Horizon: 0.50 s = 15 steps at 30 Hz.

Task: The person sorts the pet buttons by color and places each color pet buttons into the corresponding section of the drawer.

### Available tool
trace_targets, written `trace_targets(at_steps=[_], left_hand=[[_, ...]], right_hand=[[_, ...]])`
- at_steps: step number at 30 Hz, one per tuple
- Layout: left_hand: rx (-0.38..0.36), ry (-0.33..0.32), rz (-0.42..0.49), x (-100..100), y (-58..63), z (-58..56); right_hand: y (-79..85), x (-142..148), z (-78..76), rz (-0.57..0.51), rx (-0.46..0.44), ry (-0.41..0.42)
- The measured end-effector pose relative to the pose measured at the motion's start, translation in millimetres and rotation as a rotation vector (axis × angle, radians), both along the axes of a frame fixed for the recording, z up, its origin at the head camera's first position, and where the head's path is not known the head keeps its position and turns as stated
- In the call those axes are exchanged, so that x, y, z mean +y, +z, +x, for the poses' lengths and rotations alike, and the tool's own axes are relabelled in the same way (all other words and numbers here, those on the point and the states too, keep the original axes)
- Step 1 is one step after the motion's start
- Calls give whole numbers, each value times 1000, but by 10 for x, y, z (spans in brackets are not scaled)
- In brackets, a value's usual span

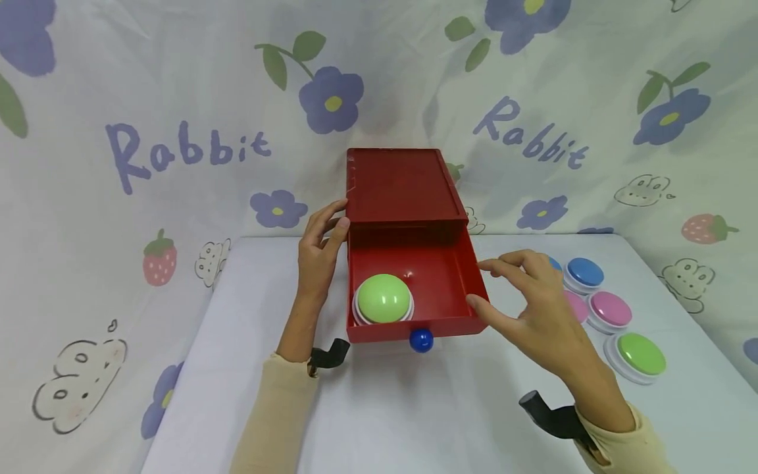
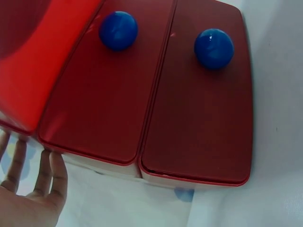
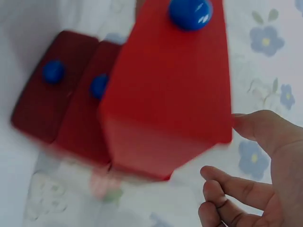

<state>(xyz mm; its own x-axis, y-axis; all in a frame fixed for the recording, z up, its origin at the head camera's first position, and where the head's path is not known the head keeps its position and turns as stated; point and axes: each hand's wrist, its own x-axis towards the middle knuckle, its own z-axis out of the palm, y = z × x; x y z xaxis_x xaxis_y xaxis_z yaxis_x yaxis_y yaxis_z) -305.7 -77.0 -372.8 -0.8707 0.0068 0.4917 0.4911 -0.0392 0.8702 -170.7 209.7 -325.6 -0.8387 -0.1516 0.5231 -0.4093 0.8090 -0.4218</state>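
A white counter (image 1: 414, 421) meets pale cloth (image 1: 201, 79) printed with flowers and strawberries; domed discs (image 1: 611, 308) sit at the right. The person's left hand (image 1: 320, 253) rests extended fingers against the left side of a red cabinet (image 1: 397, 187) mid-counter. The right hand (image 1: 535, 299) is spread, thumb at the top drawer's (image 1: 441, 283) front right corner. That glossy red, blue-knobbed drawer is pulled out, a green dome (image 1: 383, 299) in its front left corner.

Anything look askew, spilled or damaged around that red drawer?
Nothing spilled or askew stands out. Faint pale marks near the left edge of the cabinet top break its plain red: possible scuffs, too small to tell. The green button in the drawer sits dome up.
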Motion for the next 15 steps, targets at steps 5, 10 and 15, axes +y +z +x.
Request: trace_targets(at_steps=[5,10,15], left_hand=[[7,-2,9,2,-3,-3],[9,-5,9,5,-8,-1],[7,-10,10,7,-16,-8]], right_hand=[[-191,322,57,-13,34,-58],[-403,590,124,1,7,-121],[-584,853,205,15,-68,-198]])
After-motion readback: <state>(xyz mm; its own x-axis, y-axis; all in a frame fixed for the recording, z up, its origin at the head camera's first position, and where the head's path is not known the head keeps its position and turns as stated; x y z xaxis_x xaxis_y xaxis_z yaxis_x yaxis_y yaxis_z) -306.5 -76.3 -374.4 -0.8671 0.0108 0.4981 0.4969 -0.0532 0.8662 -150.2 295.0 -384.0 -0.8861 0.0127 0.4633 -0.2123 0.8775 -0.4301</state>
